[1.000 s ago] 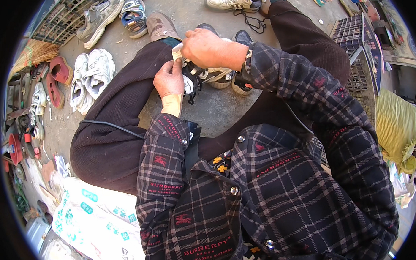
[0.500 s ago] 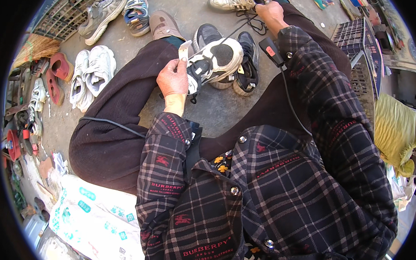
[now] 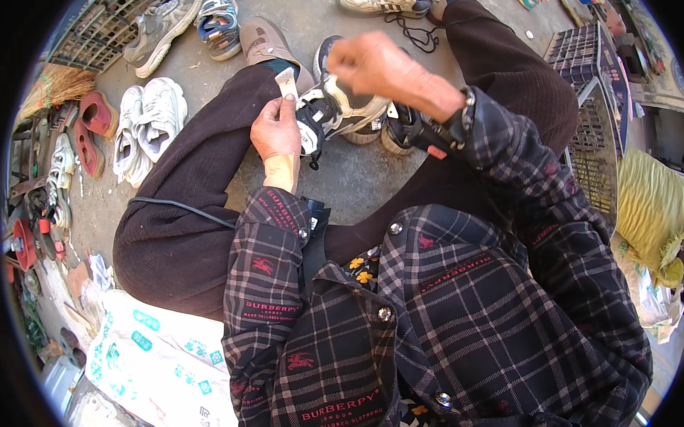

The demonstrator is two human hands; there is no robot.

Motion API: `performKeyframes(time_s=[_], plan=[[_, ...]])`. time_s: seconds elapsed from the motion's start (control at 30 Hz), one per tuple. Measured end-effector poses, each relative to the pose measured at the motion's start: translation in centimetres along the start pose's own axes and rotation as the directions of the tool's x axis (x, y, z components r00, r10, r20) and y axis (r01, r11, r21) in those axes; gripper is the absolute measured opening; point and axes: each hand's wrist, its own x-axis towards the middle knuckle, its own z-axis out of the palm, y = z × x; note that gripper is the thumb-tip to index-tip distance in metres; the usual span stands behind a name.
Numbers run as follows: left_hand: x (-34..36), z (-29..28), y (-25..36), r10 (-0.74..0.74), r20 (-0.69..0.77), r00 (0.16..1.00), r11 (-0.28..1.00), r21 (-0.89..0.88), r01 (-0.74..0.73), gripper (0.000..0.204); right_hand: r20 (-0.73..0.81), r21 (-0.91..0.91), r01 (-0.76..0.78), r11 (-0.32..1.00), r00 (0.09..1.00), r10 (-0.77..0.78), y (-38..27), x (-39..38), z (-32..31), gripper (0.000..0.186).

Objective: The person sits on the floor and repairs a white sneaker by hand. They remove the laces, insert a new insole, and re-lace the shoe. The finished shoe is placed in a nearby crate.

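My left hand pinches a pale flat strip between thumb and fingers, its wider end pointing up. Right beside that hand lies a black and white sneaker, partly covered. My right hand hovers over the shoes between my legs, fingers curled together and slightly blurred; what they hold, if anything, is hidden. Under it, a cream shoe with a dark mesh part shows in part. A dark sneaker stands to its right, mostly behind my right wrist.
White sneakers, red shoes and grey sneakers line the left side. Ahead lies a white sneaker beside a loose black cord. Plastic crates stand at right, near a yellow-green sack.
My right hand has come back from the far right, beside the white sneaker, to above the shoes. The taut black line is no longer visible. My left hand shifted slightly left with the pale strip.
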Motion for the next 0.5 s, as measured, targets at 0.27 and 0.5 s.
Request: performKeyframes(time_s=[0.27,0.5], plan=[[-0.2,0.0,0.5,-0.002,-0.021,1.0,1.0,0.001,0.002,0.028,0.22,-0.16,-0.362,0.919,0.894,0.39,-3.6,0.1,4.0,0.017],[0.0,-0.1,0.7,0.098,-0.02,0.995,0.992,0.087,-0.096,0.026,0.273,-0.338,-0.368,0.867,0.843,0.464,-5.0,2.0,3.9,0.024]])
